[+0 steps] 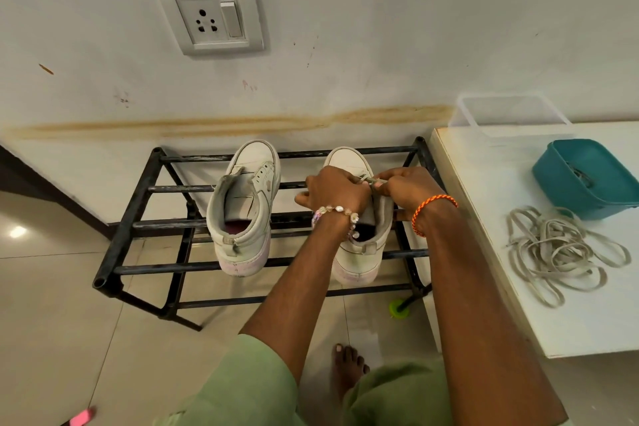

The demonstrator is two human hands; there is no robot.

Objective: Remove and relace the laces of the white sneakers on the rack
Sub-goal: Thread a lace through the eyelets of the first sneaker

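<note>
Two white sneakers stand side by side on the top bars of a black metal rack (138, 204) set against the wall, heels toward the person and toes toward the wall. The left sneaker (242, 207) has no lace and stands free, its tongue loose and its eyelets bare. The right sneaker (359, 252) is the one being worked on: both hands meet over its forefoot, just behind the toe cap.

The left hand (337, 192), with a bead bracelet at the wrist, is curled over the inner side of the shoe's throat, thumb pointing out to the left. The right hand (408, 188), with an orange thread band at the wrist, is closed at the outer side. Between the two, a short stretch of grey lace (368, 179) shows, running from the fingertips of one hand to the fingertips of the other, right above the eyelet rows. Both hands seem pinched shut on that lace, though the fingers hide the exact contact.

A second lace (560, 252) lies in a loose tangled heap on the white table (484, 218) to the right of the rack, well apart from both hands. Behind it on the table sits a teal tub (587, 180), and behind that a clear plastic box (511, 114) against the wall.
</note>
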